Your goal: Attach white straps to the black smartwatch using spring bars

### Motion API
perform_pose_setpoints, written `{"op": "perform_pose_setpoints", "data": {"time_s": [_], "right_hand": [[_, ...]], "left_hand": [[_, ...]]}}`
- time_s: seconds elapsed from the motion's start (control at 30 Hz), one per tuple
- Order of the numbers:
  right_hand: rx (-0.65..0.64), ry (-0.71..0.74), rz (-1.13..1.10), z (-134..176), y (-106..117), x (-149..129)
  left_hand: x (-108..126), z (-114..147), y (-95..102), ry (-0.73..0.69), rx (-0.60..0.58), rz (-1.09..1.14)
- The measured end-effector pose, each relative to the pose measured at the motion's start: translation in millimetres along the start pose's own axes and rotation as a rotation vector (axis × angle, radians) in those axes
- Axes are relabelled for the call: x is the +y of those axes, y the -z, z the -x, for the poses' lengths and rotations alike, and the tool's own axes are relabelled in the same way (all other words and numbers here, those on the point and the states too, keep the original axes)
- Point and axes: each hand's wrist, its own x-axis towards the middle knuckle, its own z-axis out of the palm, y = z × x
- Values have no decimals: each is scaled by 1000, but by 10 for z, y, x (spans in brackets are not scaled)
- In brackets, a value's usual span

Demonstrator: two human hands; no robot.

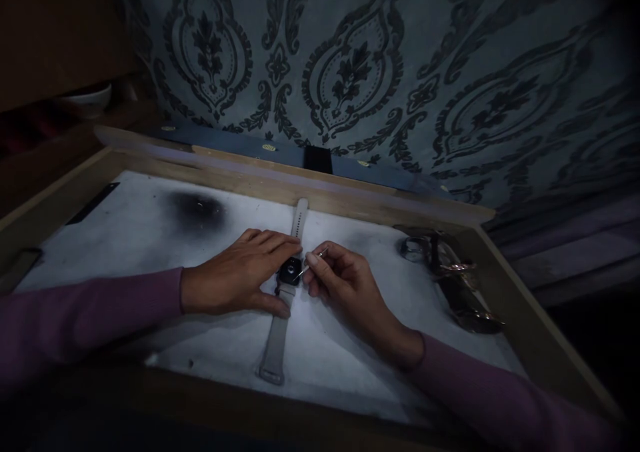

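A smartwatch (290, 271) with a long grey strap (275, 349) lies stretched out on the white surface, its dark body showing a round mark in the middle. My left hand (240, 272) braces it, fingers extended by the upper strap and thumb pressed on the lower strap, with the body between them. In my right hand (345, 282), a thin metal tool like a small screwdriver (324, 253) is pinched between thumb and fingers. Its tip points at the right edge of the watch body, near the lower strap; I cannot tell whether it touches.
A raised wooden rim (240, 172) surrounds the white surface (345, 365). Dark-lensed glasses (463, 302) and a round, shiny object (414, 248) lie at the right. Flat dark objects rest at the left, one a dark strip (93, 203). Patterned fabric (350, 72) hangs behind.
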Motion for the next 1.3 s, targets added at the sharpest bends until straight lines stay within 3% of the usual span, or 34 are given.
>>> {"op": "perform_pose_setpoints", "data": {"time_s": [0.27, 0.6, 0.7, 1.13, 1.3], "right_hand": [[1, 88, 58, 20, -6, 16], [-126, 576, 693, 105, -7, -175], [-197, 647, 834, 80, -23, -182], [-134, 609, 751, 62, 4, -165], [-132, 656, 679, 65, -2, -157]], "left_hand": [[-4, 0, -8, 0, -6, -6], [-9, 2, -9, -7, -2, 20], [-9, 0, -6, 2, 0, 30], [3, 6, 44, 43, -4, 114], [5, -1, 44, 86, 10, 155]]}}
